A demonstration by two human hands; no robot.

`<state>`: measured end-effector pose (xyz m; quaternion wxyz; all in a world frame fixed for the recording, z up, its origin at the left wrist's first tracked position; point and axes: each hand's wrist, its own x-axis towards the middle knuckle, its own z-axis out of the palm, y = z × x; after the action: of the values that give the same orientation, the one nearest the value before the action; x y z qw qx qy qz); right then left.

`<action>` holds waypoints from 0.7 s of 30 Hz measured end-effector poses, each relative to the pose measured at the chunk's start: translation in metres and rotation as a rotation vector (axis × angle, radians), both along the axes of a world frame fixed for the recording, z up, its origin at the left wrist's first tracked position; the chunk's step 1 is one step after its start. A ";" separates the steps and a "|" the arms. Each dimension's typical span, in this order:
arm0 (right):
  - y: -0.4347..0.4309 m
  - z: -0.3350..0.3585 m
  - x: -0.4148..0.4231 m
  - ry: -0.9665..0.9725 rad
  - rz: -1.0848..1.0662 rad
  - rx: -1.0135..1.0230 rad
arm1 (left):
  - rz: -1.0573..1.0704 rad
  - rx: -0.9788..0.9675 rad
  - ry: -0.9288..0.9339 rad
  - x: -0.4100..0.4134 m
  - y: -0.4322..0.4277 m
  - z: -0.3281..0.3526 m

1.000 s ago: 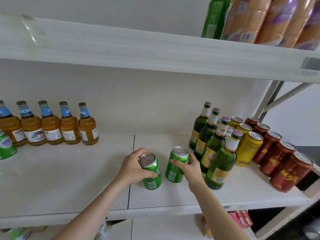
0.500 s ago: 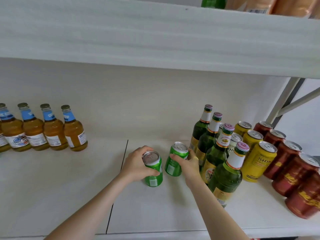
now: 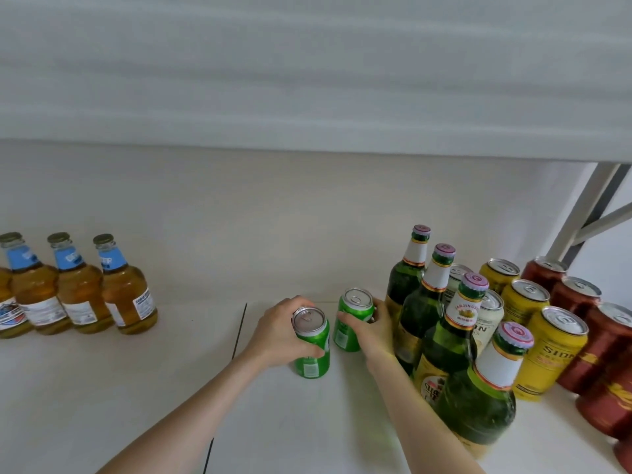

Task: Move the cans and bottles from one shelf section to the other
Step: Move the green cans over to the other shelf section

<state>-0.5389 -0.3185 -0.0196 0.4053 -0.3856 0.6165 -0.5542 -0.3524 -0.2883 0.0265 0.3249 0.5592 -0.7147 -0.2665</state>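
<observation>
My left hand grips a green can that stands on the right shelf section, just right of the dark seam. Beside it, my right hand grips a second green can, slightly farther back. Both cans are upright with silver tops. To their right stand several green bottles, yellow cans and red cans. On the left section stands a row of amber bottles with blue neck labels.
The white shelf board has open surface in front of the amber bottles. A thick upper shelf overhangs close above. A slanted metal brace rises at the far right. A pale can sits among the green bottles.
The view has dropped and moved closer, hiding the upper shelf's goods. Both hands still hold their green cans at about the same spot on the shelf near the seam.
</observation>
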 end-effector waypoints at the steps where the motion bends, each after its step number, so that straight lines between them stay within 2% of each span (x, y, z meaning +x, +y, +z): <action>1: -0.002 -0.001 0.000 0.002 0.005 -0.003 | -0.005 -0.003 -0.004 0.000 -0.002 -0.001; 15: -0.007 -0.014 0.001 -0.007 0.055 -0.047 | -0.059 -0.037 -0.005 0.006 -0.013 -0.020; 21: 0.028 -0.021 -0.003 -0.133 -0.016 -0.015 | -0.086 0.037 0.131 0.013 -0.010 -0.026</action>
<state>-0.5418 -0.2901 -0.0402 0.4380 -0.3457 0.5872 -0.5864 -0.3398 -0.2984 0.0004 0.3489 0.5154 -0.7101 -0.3293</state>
